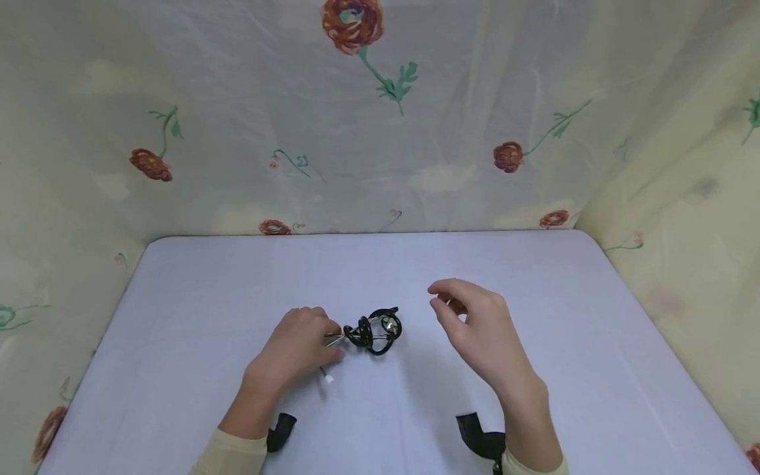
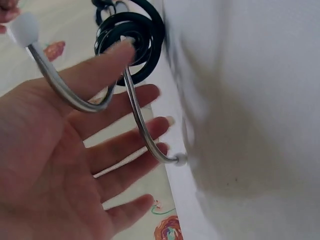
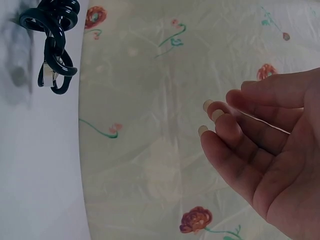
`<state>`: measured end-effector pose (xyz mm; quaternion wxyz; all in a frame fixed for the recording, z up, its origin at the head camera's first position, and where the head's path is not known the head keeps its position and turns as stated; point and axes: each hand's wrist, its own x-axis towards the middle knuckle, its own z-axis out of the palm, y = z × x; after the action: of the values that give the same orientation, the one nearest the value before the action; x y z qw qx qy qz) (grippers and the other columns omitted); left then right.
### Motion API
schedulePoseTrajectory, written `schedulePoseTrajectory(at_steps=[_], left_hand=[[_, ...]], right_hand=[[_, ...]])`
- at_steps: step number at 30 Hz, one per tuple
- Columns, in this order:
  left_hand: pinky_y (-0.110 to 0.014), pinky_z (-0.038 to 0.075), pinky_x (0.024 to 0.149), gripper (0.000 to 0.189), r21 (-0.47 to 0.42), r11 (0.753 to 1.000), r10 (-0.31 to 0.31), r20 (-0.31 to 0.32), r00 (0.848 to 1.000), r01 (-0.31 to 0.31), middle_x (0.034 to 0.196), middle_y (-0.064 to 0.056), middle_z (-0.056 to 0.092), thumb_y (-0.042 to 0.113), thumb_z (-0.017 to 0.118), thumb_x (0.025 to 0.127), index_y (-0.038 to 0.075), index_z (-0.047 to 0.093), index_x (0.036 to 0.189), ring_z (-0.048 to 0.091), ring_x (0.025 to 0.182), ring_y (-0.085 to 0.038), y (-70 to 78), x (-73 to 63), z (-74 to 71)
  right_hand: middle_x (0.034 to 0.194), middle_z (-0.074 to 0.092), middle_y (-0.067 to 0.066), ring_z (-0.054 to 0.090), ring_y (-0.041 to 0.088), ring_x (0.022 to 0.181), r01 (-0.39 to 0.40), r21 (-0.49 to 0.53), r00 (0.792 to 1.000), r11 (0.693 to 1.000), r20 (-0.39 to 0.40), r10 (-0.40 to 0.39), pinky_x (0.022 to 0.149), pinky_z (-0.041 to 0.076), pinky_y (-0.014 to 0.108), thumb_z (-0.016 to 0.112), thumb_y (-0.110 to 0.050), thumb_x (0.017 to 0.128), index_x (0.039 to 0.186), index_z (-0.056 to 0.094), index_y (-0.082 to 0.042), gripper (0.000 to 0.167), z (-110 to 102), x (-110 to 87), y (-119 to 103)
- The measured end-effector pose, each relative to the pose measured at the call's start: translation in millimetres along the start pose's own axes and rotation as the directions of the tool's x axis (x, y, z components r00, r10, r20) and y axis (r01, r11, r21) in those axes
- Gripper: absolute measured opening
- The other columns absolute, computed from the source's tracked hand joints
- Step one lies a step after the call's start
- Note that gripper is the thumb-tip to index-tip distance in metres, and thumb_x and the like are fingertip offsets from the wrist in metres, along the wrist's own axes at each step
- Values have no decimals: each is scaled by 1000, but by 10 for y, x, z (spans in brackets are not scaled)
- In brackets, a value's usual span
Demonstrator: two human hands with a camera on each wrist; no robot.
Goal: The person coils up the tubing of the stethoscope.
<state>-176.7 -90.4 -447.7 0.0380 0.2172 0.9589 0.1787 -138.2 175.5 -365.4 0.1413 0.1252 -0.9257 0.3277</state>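
A stethoscope with coiled black tubing (image 1: 359, 334) lies on the white table, its shiny chest piece (image 1: 390, 325) toward the right. My left hand (image 1: 297, 343) is at its metal ear tubes (image 2: 136, 110), the fingers spread and fairly straight, the thumb across the tubes near the coil. One white ear tip (image 2: 23, 30) sticks up past the thumb; the other ear tip (image 2: 180, 159) is by the tabletop. To the right of the stethoscope, my right hand (image 1: 483, 330) hovers over the table, fingers loosely bent, nothing held. In the right wrist view the coiled stethoscope (image 3: 55, 37) appears apart from that hand.
The white tabletop (image 1: 237, 277) ends at a back edge against a flower-printed curtain (image 1: 439, 132), which also hangs along both sides. A black curved piece (image 1: 282, 432) shows by the left wrist, and a similar black piece (image 1: 481, 441) by the right.
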Motion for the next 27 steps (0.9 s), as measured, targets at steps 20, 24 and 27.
schedulePoseTrajectory(at_steps=[20, 24, 27], left_hand=[[-31, 48, 76, 20, -88, 994, -50, 81, 995, 58, 83, 7, 69, 18, 88, 73, 17, 79, 91, 59, 79, -10, -56, -2, -8], [-33, 49, 78, 26, -82, 993, -72, 98, 993, 80, 86, 6, 69, 19, 89, 71, 16, 78, 95, 60, 82, -11, -57, -3, -16], [-34, 49, 80, 27, -59, 995, -76, 102, 992, 83, 90, 4, 69, 20, 88, 73, 16, 78, 98, 61, 84, -14, -55, -10, -54]], right_hand=[[100, 73, -2, 62, 9, 84, 18, -2, 999, 1000, 26, -18, 73, 54, 31, 64, -8, 94, 108, 73, -13, 18, -5, 11, 6], [99, 73, -2, 61, 9, 83, 31, -1, 999, 1000, 31, -31, 74, 55, 33, 63, -7, 94, 108, 73, -12, 18, -10, 22, -2], [99, 73, -2, 61, 10, 84, 38, -6, 999, 999, 31, -37, 74, 54, 34, 63, -7, 94, 108, 73, -12, 18, -18, 27, -1]])
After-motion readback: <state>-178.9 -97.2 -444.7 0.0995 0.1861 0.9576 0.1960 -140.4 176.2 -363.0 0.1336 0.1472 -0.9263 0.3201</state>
